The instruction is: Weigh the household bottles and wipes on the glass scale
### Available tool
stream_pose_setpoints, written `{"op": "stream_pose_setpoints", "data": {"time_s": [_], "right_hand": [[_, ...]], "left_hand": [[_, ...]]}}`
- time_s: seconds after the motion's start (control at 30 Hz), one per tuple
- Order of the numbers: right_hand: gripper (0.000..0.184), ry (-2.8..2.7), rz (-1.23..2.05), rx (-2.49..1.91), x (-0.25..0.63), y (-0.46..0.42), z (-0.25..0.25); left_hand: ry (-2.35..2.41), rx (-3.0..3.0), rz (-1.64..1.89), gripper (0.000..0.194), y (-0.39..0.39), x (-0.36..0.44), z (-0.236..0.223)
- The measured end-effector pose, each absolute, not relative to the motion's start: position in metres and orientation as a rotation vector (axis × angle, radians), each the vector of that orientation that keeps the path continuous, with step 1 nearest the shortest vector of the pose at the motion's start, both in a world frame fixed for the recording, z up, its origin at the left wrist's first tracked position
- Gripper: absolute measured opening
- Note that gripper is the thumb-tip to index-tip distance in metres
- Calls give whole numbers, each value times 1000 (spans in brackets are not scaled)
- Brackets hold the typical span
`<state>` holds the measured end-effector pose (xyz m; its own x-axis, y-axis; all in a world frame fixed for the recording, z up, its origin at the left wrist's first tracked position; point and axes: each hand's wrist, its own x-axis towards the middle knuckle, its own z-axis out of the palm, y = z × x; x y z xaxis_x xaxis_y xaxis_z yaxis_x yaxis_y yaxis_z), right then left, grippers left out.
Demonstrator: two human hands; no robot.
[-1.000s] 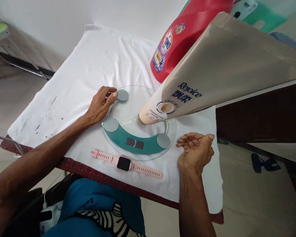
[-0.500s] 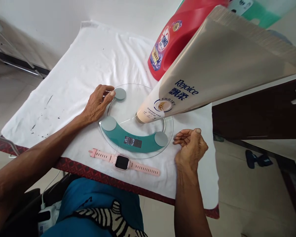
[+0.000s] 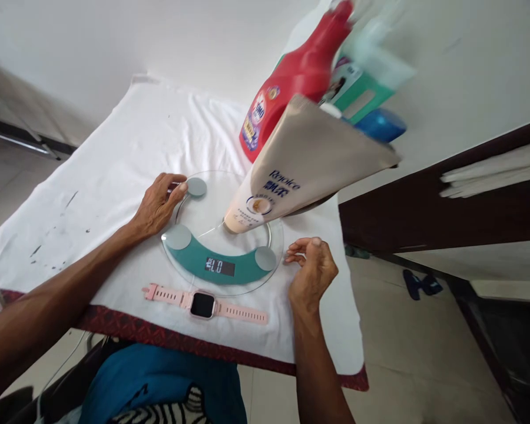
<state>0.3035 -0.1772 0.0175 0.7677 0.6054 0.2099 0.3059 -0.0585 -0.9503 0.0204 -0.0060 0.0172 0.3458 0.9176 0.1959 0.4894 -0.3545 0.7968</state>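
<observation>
A round glass bathroom scale (image 3: pixel 212 275) with a teal band, grey round pads and a small lit display lies on the white cloth. My left hand (image 3: pixel 156 203) rests at its left rim, thumb and forefinger parted beside the upper-left pad. On the glass stands a beige Rejoice tube (image 3: pixel 287 171), cap down and wide end up, with no hand on it. My right hand (image 3: pixel 311 268) is to the right of the scale, fingers loosely bent, thumb raised, holding nothing. In front of the scale lies a pink smartwatch (image 3: pixel 202 304), its strap stretched flat.
Behind the tube stand a red OMO detergent bottle (image 3: pixel 287 88), a green-and-clear bottle (image 3: pixel 371 82) and a blue rounded item (image 3: pixel 382 125), partly hidden. The white cloth (image 3: pixel 110 176) has dark marks at left. Dark slippers (image 3: pixel 421 284) lie on the floor at right.
The view has shifted, so the table things appear further left and smaller, and more bottles show behind. The characters on the scale's display have changed. Both hands keep nearly the same places beside the scale.
</observation>
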Motion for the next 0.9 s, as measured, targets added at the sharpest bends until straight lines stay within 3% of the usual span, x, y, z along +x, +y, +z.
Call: {"op": "stream_pose_setpoints", "data": {"time_s": [0.1,0.27,0.6,0.9], "right_hand": [[43,-928,190,-1568,282,-173,49],[46,-1136,298,-1442,247,-144,92],[35,-1020,218,-1495,239,-126,103],[31,-782,-218,-1474,311,-164,119]], "left_hand": [[1230,1949,856,55,-7,20,19],[1245,1906,850,60,-6,20,19],[1224,1904,858,60,-4,17,19],[1218,1941,858,63,-3,17,18]]}}
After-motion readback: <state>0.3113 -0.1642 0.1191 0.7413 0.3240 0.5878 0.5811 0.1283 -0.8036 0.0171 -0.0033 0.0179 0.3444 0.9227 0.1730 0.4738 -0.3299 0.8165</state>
